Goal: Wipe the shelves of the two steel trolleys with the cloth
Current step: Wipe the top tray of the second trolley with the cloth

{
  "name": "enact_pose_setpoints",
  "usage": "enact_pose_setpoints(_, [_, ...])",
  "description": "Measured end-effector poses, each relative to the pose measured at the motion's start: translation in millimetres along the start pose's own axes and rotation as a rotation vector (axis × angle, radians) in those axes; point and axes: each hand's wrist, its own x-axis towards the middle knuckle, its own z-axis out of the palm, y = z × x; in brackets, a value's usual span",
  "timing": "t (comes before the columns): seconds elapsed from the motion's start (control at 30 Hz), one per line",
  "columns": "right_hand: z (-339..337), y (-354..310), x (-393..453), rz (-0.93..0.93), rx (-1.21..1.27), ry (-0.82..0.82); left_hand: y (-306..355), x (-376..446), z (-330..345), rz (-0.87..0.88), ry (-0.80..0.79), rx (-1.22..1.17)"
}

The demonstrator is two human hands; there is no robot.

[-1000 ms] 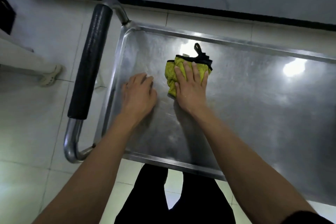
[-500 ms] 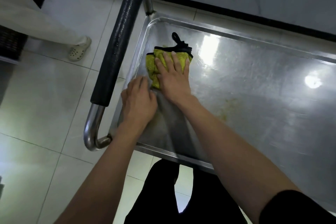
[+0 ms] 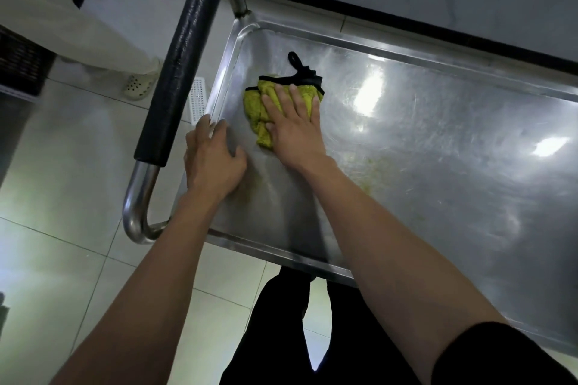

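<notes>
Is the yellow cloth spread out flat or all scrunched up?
Scrunched up. The cloth lies bunched in folds under the right hand, which presses it flat-fingered onto the trolley shelf.

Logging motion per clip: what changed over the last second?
The right hand slid the cloth left toward the handle end, then slightly back. The left hand moved from the shelf onto its left rim. Unchanged: right palm flat on the cloth.

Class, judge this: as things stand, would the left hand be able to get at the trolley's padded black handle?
Probably yes. The left hand rests on the shelf rim right beside the black handle, holds nothing, and nothing lies between them.
</notes>
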Motion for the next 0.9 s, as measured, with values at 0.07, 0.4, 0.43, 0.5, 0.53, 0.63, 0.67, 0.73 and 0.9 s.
enact_pose_setpoints(0.07, [-0.6,6.4,-2.0,0.0,0.001,0.012,5.3,0.4,-2.7,-0.015,-0.002,-0.011])
enact_pose_setpoints(0.4, [-13.5,33.7,-24.9,0.07,-0.051,0.014,37.5,-4.1,3.0,-0.017,-0.081,-0.026])
enact_pose_setpoints(0.43, [-14.2,33.8,-25.1,0.076,-0.051,0.015,40.1,-4.2,4.7,-0.009,-0.08,-0.012])
enact_pose_setpoints(0.5, [-14.4,28.9,-21.7,0.064,-0.053,0.016,44.2,-5.1,8.9,0.016,-0.078,0.037])
enact_pose_setpoints(0.53, [-13.7,24.6,-18.2,0.046,-0.059,0.015,45.9,-5.9,11.1,0.026,-0.084,0.059])
enact_pose_setpoints(0.63, [-12.0,13.5,-7.1,-0.002,-0.058,0.003,48.0,-8.6,16.9,0.031,-0.105,0.107])
enact_pose_setpoints(0.67, [-11.6,12.4,-5.1,-0.004,-0.052,0.002,47.8,-8.9,18.3,0.036,-0.105,0.122])
enact_pose_setpoints(0.73, [-11.0,13.1,-4.3,0.0,-0.039,0.009,47.3,-9.5,19.5,0.046,-0.1,0.133])
enact_pose_setpoints(0.9, [-10.2,13.2,-6.2,0.014,-0.043,0.019,48.7,-11.6,21.4,0.054,-0.067,0.122])
